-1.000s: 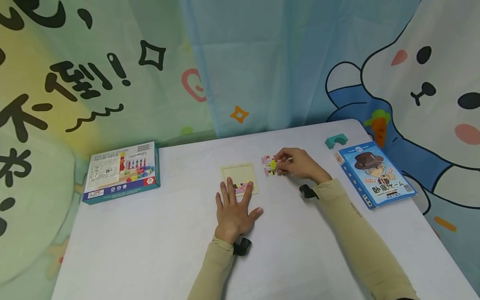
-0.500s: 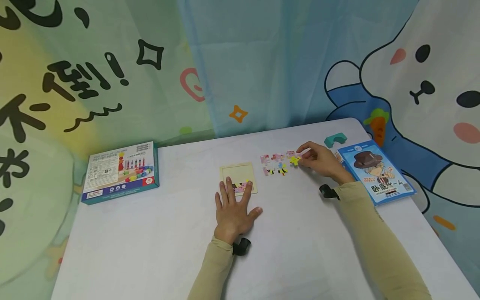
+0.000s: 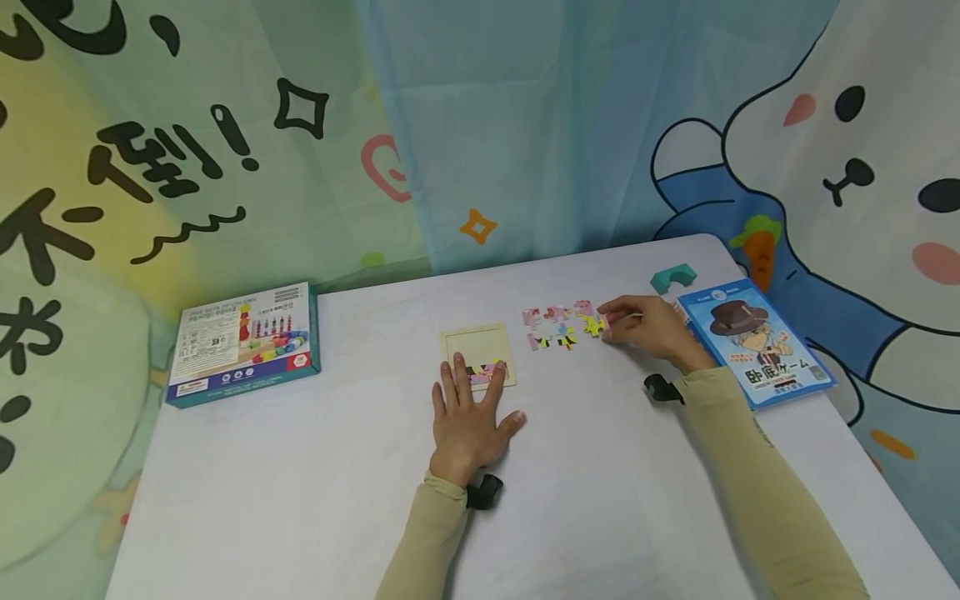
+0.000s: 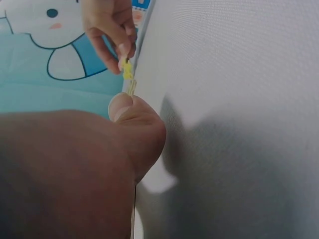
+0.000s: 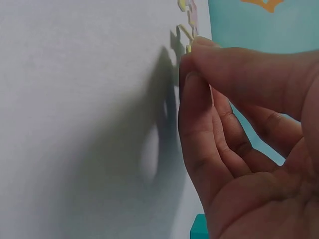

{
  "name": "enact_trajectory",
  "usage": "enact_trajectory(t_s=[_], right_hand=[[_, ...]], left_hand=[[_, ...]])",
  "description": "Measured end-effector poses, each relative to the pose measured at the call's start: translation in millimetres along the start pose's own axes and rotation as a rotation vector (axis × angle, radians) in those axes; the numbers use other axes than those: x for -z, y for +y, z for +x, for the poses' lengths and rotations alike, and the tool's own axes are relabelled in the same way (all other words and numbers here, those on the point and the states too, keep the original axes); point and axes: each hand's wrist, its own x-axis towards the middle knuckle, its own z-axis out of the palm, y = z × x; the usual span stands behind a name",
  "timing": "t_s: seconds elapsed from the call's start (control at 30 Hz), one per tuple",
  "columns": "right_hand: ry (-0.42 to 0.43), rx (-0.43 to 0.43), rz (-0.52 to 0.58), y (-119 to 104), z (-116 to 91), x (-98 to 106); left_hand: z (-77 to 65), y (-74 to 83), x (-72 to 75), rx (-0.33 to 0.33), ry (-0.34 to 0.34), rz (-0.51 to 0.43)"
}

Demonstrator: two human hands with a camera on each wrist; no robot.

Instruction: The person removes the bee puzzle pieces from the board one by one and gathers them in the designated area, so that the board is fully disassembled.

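My left hand (image 3: 467,429) lies flat with fingers spread, its fingertips over the near part of a pale square puzzle tray (image 3: 480,336). A strip of pink and black puzzle pieces (image 3: 487,373) shows inside the tray between those fingers. To the right, my right hand (image 3: 651,327) pinches a yellow jigsaw piece (image 3: 593,326) between thumb and fingers. That yellow piece (image 4: 127,69) also shows under the fingertips in the left wrist view. Left of it, several loose pink, yellow and black jigsaw pieces (image 3: 557,313) lie in two rough rows on the white table.
A teal arch-shaped block (image 3: 673,277) stands at the back right, behind a blue game box (image 3: 757,343) close to my right forearm. Another box (image 3: 243,343), with building blocks pictured on it, lies at the back left. A printed cloth (image 3: 495,125) hangs behind the white table (image 3: 337,483).
My right hand has moved right from among the loose pieces, carrying the yellow jigsaw piece to the right end of the group, then shifted slightly. My left hand has stayed in place.
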Motion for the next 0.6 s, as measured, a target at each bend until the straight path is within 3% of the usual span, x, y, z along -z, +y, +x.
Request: enact_trajectory(t_s=[0.27,0.6], right_hand=[[-0.003,0.017,-0.042,7.9,2.5,-6.7],[-0.002,0.107,-0.1,12.6,4.9,-11.2]], left_hand=[[0.6,-1.2,-2.1,-0.003,0.015,0.006],[0.6,-1.7,-2.8,0.002,0.011,0.005]])
